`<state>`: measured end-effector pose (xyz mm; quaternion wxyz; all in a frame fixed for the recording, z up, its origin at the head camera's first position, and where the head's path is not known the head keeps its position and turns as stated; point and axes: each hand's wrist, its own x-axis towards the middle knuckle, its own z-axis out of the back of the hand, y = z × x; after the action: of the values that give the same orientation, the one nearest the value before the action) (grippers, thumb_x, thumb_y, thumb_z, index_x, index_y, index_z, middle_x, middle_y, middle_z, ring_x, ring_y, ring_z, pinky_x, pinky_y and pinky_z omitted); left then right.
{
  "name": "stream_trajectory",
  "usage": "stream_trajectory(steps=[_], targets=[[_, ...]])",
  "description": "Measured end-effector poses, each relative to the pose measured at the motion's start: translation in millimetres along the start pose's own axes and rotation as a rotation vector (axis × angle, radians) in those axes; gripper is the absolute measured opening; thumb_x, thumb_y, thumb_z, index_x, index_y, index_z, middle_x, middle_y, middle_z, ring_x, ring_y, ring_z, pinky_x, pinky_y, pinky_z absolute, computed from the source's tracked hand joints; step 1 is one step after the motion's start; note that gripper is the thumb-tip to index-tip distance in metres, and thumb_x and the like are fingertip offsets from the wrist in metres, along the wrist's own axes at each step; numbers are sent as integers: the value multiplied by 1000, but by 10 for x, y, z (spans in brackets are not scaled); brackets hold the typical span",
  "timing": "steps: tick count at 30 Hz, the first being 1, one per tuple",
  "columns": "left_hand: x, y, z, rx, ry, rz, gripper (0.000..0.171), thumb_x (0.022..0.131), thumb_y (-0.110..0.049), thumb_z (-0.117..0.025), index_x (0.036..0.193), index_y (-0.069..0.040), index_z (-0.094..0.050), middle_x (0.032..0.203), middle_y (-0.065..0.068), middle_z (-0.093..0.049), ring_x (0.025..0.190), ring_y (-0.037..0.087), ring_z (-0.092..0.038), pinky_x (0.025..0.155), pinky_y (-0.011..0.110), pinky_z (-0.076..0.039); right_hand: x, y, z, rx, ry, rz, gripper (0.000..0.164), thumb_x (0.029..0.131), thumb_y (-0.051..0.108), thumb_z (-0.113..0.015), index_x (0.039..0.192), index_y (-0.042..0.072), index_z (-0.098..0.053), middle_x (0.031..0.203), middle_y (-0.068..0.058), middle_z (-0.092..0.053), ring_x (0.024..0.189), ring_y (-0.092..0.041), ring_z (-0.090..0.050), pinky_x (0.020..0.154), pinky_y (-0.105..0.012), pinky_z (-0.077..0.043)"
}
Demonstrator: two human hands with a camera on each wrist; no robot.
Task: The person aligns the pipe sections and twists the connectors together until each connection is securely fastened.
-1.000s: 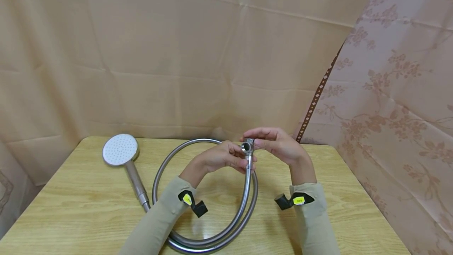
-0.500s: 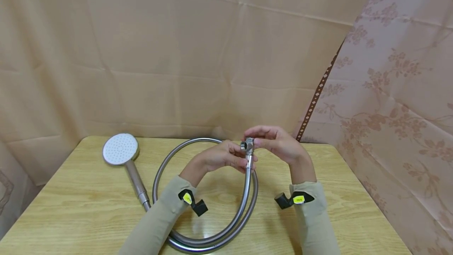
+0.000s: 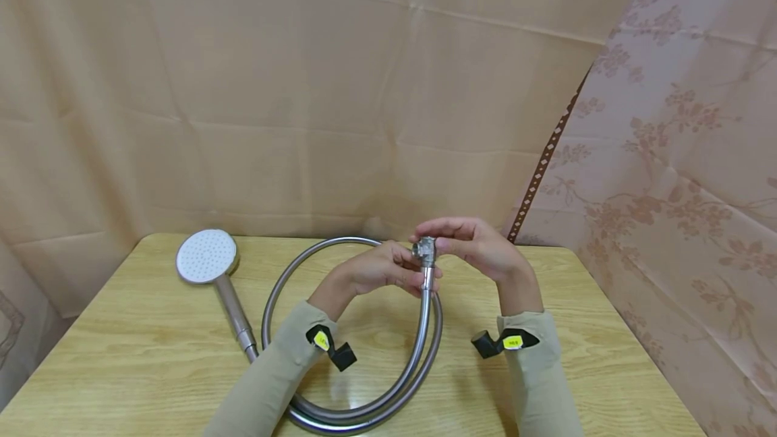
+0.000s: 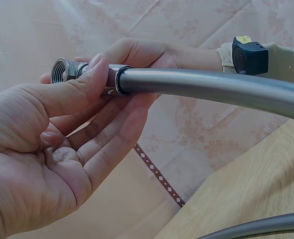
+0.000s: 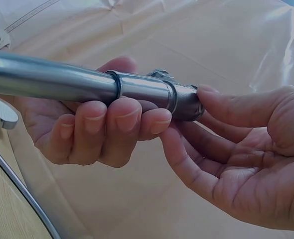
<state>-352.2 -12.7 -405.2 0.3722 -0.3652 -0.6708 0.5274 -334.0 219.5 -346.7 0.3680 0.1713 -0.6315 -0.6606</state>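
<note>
My left hand (image 3: 379, 268) grips the smooth metal end sleeve (image 5: 144, 89) of a shower hose (image 3: 419, 336), its fingers wrapped round it in the right wrist view. On top of that end sits a small metal elbow fitting (image 3: 426, 250) with a threaded side opening, which points left in the head view. Thumb and fingertips of my right hand (image 3: 479, 255) pinch this elbow. The left wrist view shows the threaded mouth (image 4: 62, 69) beyond my left thumb. At the left of the table lies a shower head (image 3: 206, 256) with a white face, joined to the hose's other end.
The steel hose loops in a wide coil on the wooden table (image 3: 121, 356), partly under my left forearm. Behind the table hangs a beige cloth (image 3: 273, 120), and a floral cloth (image 3: 686, 187) hangs along its right side.
The elbow has turned on the hose end: its opening faced the head camera earlier and now points left. My hands have stayed nearly in place, and the shower head has not moved.
</note>
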Motion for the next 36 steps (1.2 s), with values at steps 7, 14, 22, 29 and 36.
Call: stream_trajectory(steps=[7, 14, 22, 29, 36], targets=[[-1, -3, 2, -4, 12, -10, 53, 89, -23, -79, 123, 14, -63, 107, 7, -77, 102, 19, -73, 90, 38, -60, -4, 11, -9, -23, 1, 1, 32, 104, 0, -50, 130, 10, -67, 122, 0, -74, 111, -13, -69, 101, -30, -53], [-12, -14, -3, -7, 23, -16, 52, 90, -22, -78, 124, 15, -63, 105, 2, -77, 101, 16, -73, 90, 36, -60, -4, 18, -18, -18, -52, -30, 31, 103, -1, -54, 124, 13, -71, 115, 0, -76, 107, -14, -71, 100, -31, -53], [-22, -20, -12, -18, 22, -17, 40, 93, -14, -75, 122, 12, -66, 107, 3, -76, 101, 16, -73, 89, 36, -61, -3, 19, -29, 3, -99, -50, 29, 100, -2, -59, 117, 15, -74, 110, 2, -77, 104, -13, -71, 99, -32, -52], [-13, -20, -15, -16, 17, -8, 41, 92, -14, -76, 122, 12, -65, 107, 5, -76, 101, 17, -73, 90, 37, -61, 2, 6, -35, -14, -86, -39, 29, 101, -2, -57, 119, 14, -73, 110, 2, -77, 103, -13, -71, 98, -31, -53], [-15, -17, -18, 3, 21, -6, 42, 92, -13, -76, 122, 13, -64, 106, 3, -76, 101, 16, -73, 91, 39, -60, 4, 2, -17, -60, -5, 32, 30, 103, -2, -52, 130, -2, -65, 123, -2, -74, 114, -15, -68, 102, -30, -53]])
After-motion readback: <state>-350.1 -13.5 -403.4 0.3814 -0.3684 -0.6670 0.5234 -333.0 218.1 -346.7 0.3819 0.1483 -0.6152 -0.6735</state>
